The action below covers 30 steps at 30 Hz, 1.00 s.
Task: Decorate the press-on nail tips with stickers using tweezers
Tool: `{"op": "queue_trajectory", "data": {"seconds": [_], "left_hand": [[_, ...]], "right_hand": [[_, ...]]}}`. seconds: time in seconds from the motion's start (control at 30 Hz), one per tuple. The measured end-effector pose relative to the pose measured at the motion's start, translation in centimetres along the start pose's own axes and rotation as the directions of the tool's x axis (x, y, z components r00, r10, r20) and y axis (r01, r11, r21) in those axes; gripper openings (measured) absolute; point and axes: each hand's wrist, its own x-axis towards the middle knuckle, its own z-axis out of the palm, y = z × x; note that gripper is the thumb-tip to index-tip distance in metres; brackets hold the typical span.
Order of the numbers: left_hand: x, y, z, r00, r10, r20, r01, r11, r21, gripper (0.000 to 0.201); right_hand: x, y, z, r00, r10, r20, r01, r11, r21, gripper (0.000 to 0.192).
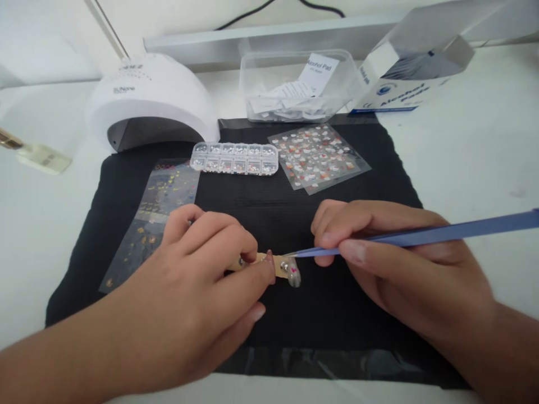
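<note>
Nail tip (pixel 294 274): on the right end of the tan stick (pixel 279 264), just beyond your left hand's fingers.
Left hand (pixel 206 261): pinching the stick — covering part of it.
Right hand (pixel 415 272): fingers closed on blue tweezers (pixel 425 234), points at the stick's far edge.
Gem case (pixel 234 159): beyond the stick.
White lamp (pixel 155 90): farther, left of the stick.

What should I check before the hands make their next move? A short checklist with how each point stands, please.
1. Left hand has hold of the tan strip: ok.
2. Right hand grips the blue tweezers: ok.
3. Tweezers' points are at the strip's free end: ok.
4. Those points touch something there: cannot tell.
5. Clear nail tip with the pink heart is firmly fixed to the strip: cannot tell.
6. White lamp is clear of both hands: ok.
</note>
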Motion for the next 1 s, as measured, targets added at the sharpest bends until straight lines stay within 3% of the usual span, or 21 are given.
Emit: {"op": "queue_trajectory", "data": {"seconds": [0.47, 0.57, 0.73, 0.87, 1.0], "left_hand": [[0.2, -0.1, 0.1, 0.999, -0.004, 0.048, 0.003, 0.999, 0.032, 0.027], [-0.1, -0.3, -0.3, 0.999, -0.038, -0.002, 0.038, 0.999, -0.018, 0.028], [-0.4, -1.0, -1.0, 0.978, -0.091, -0.187, 0.088, 0.996, -0.028, 0.024], [-0.1, -1.0, -0.7, 0.994, -0.037, -0.102, 0.032, 0.998, -0.048, 0.017], [0.2, -0.8, -0.2, 1.0, 0.003, -0.004, -0.004, 0.999, -0.048, 0.023]], "right_hand": [[0.5, 0.2, -0.1, 0.993, -0.053, -0.105, 0.062, 0.994, 0.09, 0.009], [0.5, 0.2, -0.1, 0.992, -0.052, -0.118, 0.065, 0.992, 0.108, 0.008], [0.7, 0.1, 0.0, 0.988, -0.057, -0.145, 0.075, 0.99, 0.121, 0.015], [0.9, 0.3, 0.0, 0.987, -0.057, -0.153, 0.079, 0.987, 0.14, 0.019], [0.8, 0.5, -0.1, 0.983, -0.062, -0.175, 0.088, 0.985, 0.147, 0.016]]}}
